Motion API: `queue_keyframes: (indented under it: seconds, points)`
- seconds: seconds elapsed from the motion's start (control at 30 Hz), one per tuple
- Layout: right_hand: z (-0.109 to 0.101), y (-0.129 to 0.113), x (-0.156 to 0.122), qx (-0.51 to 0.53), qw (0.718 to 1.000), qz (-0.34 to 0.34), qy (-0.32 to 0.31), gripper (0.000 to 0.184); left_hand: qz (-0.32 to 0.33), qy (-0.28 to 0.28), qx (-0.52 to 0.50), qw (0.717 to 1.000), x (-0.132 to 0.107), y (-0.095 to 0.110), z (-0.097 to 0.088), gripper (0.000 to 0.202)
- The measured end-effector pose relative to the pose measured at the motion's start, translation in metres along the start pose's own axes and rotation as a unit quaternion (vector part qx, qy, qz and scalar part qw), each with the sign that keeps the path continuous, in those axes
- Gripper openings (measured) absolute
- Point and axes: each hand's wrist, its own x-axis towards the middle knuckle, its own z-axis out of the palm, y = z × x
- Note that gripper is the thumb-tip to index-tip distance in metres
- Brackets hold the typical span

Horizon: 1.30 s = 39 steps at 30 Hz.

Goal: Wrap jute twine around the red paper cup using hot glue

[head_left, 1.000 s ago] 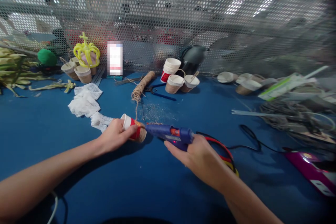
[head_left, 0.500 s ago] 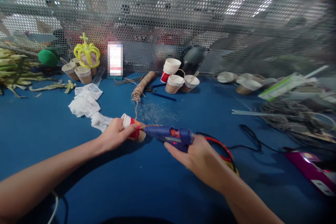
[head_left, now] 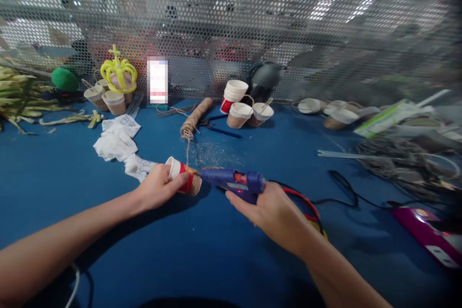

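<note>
My left hand (head_left: 158, 185) is closed around a red and white paper cup (head_left: 174, 167), tipped on its side with its mouth to the left. Twine is wound round the cup's base end, and a strand runs from it up to a bundle of twine (head_left: 195, 118). In my right hand (head_left: 270, 207) is a blue hot glue gun (head_left: 234, 183) with a small red light lit. Its nozzle points left, at the cup's side by the edge of the wound twine. Whether the tip touches the cup I cannot tell.
Crumpled white wipes (head_left: 115, 142) lie left of the cup. Behind stand a stack of paper cups (head_left: 235, 91), twine-wrapped cups (head_left: 238, 116), pliers (head_left: 224, 131) and a phone (head_left: 157, 82). A purple power strip (head_left: 422, 231) and cables lie at right, before a perforated metal screen (head_left: 202, 24).
The glue gun's nozzle has shifted slightly up along the cup's side. The cup has turned a little in my left hand, which stays in about the same place.
</note>
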Motion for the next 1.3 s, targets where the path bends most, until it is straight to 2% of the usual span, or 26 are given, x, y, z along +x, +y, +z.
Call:
queue_keyframes:
  seconds: [0.17, 0.43, 0.67, 0.87, 1.07, 1.23, 1.3]
  points:
    - [0.0000, -0.0036, 0.0056, 0.041, 0.999, 0.012, -0.011, 0.015, 0.014, 0.006, 0.057, 0.998, -0.0005, 0.0018, -0.0004, 0.035]
    - [0.0075, -0.0017, 0.0032, 0.037, 0.996, 0.084, -0.023, 0.022, 0.023, 0.012, 0.085, 0.996, -0.0016, 0.0037, 0.0009, 0.037]
    - [0.0035, -0.0013, 0.0040, 0.032, 0.996, 0.069, -0.039, 0.016, 0.029, 0.012, 0.073, 0.997, -0.0012, 0.0021, 0.0004, 0.036]
    - [0.0010, -0.0014, 0.0024, 0.031, 0.999, 0.035, -0.015, 0.015, 0.023, 0.007, 0.069, 0.997, -0.0012, 0.0040, 0.0000, 0.036]
    - [0.0067, 0.0023, 0.0035, 0.036, 0.998, 0.041, -0.005, 0.016, 0.018, 0.013, 0.072, 0.997, -0.0016, 0.0030, 0.0001, 0.036]
    - [0.0036, 0.0008, 0.0064, 0.107, 0.984, 0.128, -0.059, 0.031, 0.021, 0.014, 0.081, 0.996, -0.0015, 0.0012, 0.0005, 0.037]
    - [-0.0014, 0.0045, 0.0109, 0.147, 0.975, 0.156, -0.064, 0.032, 0.031, 0.015, 0.083, 0.996, -0.0016, 0.0014, 0.0000, 0.037]
